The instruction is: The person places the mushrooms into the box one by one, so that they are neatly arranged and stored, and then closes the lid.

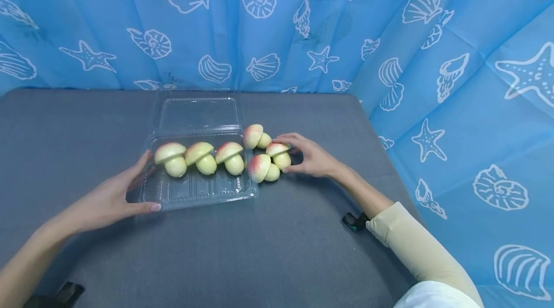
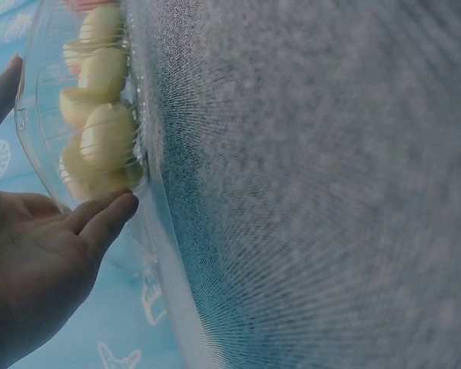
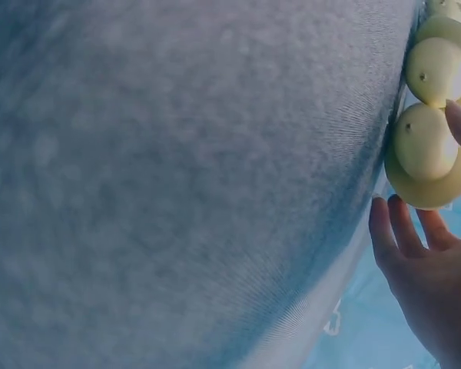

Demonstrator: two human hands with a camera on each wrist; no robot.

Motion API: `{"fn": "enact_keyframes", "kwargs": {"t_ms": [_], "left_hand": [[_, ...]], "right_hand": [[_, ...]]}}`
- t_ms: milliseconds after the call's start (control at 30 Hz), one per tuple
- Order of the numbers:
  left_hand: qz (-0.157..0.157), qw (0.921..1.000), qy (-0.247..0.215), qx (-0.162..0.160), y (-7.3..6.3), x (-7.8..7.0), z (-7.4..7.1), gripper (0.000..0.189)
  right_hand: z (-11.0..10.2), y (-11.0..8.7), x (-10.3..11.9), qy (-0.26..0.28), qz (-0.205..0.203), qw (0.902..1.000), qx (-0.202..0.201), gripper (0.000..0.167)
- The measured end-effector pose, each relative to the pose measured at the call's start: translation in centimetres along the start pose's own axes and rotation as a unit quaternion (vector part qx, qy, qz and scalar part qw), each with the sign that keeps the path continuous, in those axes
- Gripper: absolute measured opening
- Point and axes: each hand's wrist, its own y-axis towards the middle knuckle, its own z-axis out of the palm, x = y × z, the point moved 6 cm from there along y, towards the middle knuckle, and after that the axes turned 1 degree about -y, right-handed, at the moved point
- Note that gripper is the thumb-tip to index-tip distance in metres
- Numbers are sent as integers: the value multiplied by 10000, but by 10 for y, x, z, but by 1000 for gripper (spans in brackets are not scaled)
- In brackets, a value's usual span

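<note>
Three mushroom-shaped pieces sit in a row inside the clear box, caps toward eleven o'clock, all tilted alike, perhaps so they fit side by side. At nine o'clock, the left hand grips the box's end between thumb and fingers, likely steadying such light plastic. Over at three o'clock, three loose pieces bunch beside the wall, presumably for easy reach; the right hand pinches the outermost piece from opposite sides, which should check any rolling. And the lid lies folded back toward twelve!
</note>
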Motion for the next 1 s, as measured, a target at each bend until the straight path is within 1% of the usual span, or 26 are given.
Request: {"fn": "enact_keyframes", "kwargs": {"t_ms": [100, 233, 333, 500, 567, 800, 1000], "left_hand": [[-14, 10000, -1, 15, 0, 1, 1, 123], [-93, 9999, -32, 59, 0, 1, 1, 124], [-142, 9999, -38, 73, 1, 1, 1, 125], [-135, 9999, 2, 31, 0, 1, 0, 125], [-118, 9999, -2, 20, -1, 1, 1, 124], [-96, 9999, -49, 37, -1, 1, 1, 125], [-59, 10000, 37, 39, 2, 0, -2, 125]], "right_hand": [[4, 0, -2, 130, 49, 9999, 85, 76], [5, 0, -4, 129, 84, 9998, 120, 74], [1, 1, -5, 137, 68, 9999, 54, 73], [-8, 3, -4, 165, 35, 9998, -127, 77], [-11, 3, 0, 171, 18, 9997, -177, 78], [-26, 2, 38, 214, -133, 9987, -434, 73], [-34, 7, 49, 154, -444, 9962, -730, 72]]}}
